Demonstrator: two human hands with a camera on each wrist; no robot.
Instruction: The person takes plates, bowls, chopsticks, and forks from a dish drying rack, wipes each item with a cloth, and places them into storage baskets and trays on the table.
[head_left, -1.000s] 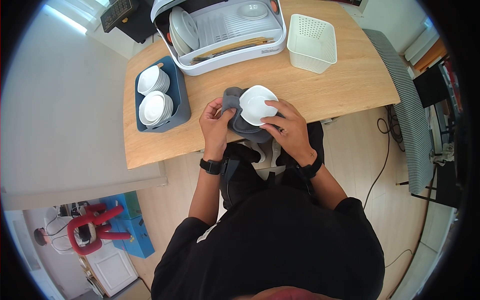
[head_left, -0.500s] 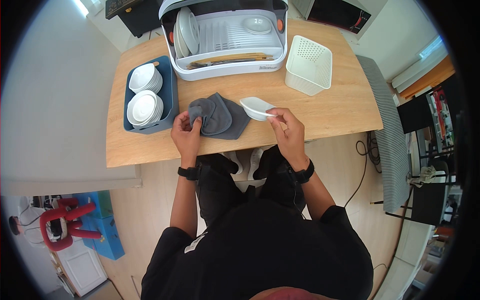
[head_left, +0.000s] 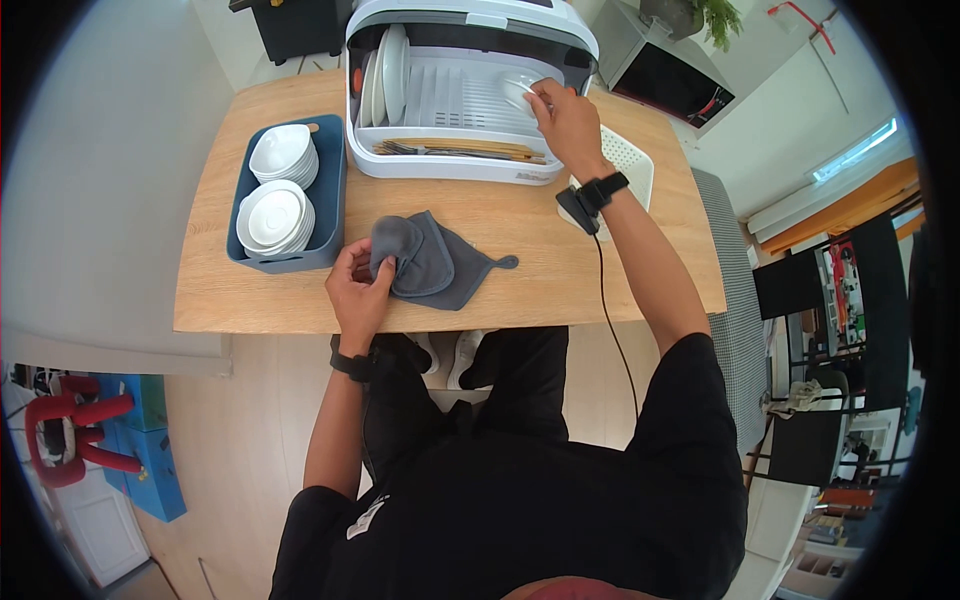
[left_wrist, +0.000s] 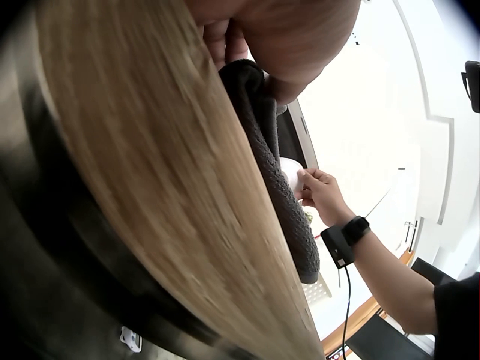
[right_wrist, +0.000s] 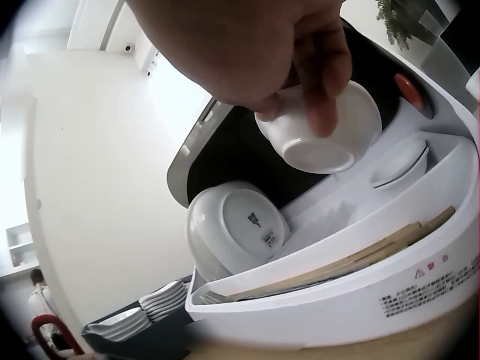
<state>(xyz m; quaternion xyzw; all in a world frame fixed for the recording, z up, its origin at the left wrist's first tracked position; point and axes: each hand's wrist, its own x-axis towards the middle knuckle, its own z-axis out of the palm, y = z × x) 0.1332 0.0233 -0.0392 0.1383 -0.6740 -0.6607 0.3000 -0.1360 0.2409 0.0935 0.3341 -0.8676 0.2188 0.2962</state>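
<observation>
My right hand (head_left: 568, 122) reaches over the right side of the white dish box (head_left: 460, 172) and pinches a small white bowl (right_wrist: 319, 142) by its rim. In the right wrist view the bowl is tilted, base toward the camera, above the rack. Another white bowl (right_wrist: 401, 166) sits in the box below and beside it. White plates (head_left: 392, 75) stand on edge at the rack's left, and chopsticks (head_left: 470, 151) lie in the front trough. Near the table's front edge, my left hand (head_left: 358, 290) pinches a folded corner of a grey cloth (head_left: 430, 262), the rest spread on the wood.
A blue bin (head_left: 337, 190) with two stacks of white bowls (head_left: 277, 215) stands to the left. Partly behind my right forearm is a cream perforated basket (head_left: 640, 170). A cable (head_left: 610, 310) hangs from the right wrist. A microwave (head_left: 665, 75) stands beyond the table.
My right hand has carried the bowl away from the cloth, forward and right, over the dish box. My left hand still holds the cloth on the table. The head view has shifted.
</observation>
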